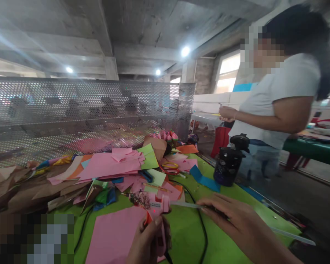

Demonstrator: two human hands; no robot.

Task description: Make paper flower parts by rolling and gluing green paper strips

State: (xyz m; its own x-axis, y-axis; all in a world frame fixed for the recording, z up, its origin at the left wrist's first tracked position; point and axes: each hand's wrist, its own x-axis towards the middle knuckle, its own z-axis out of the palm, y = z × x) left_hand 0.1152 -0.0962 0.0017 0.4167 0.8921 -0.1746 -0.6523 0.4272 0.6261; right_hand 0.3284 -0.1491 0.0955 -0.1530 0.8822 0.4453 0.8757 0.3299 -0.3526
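Observation:
My left hand (145, 242) is closed round a pink glue gun (156, 212) with a small red light, held low at the centre over the green table (187, 234). The gun's black cord (200, 220) trails across the green surface. My right hand (236, 223) pinches a thin clear glue stick (184, 204) whose end points at the back of the gun. A pink paper sheet (115, 234) lies flat just left of my left hand.
A heap of pink, green, orange and brown paper (112, 165) covers the table's far half, with scissors (169, 167) among it. A dark bottle (229, 161) stands at the right edge. A perforated metal screen (85, 110) backs the table. Another person (277, 102) stands to the right.

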